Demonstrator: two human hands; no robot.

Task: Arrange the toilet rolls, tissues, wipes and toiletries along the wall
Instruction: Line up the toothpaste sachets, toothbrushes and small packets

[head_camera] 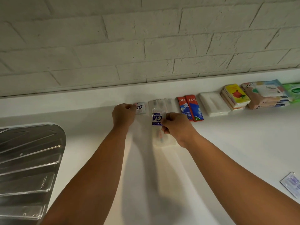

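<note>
A row of items lies along the white brick wall: a small white soap pack lettered "RD", clear toothbrush packs, two red toothpaste boxes, a white tissue pack, yellow soap boxes, stacked wipes packs and a green pack. My left hand pinches the soap pack's left end. My right hand grips a clear toothbrush pack with a blue label, blurred and lifted just in front of the row.
A steel sink drainboard fills the lower left. A small clear-and-blue packet lies on the white counter at the right edge. A raised white ledge runs under the wall.
</note>
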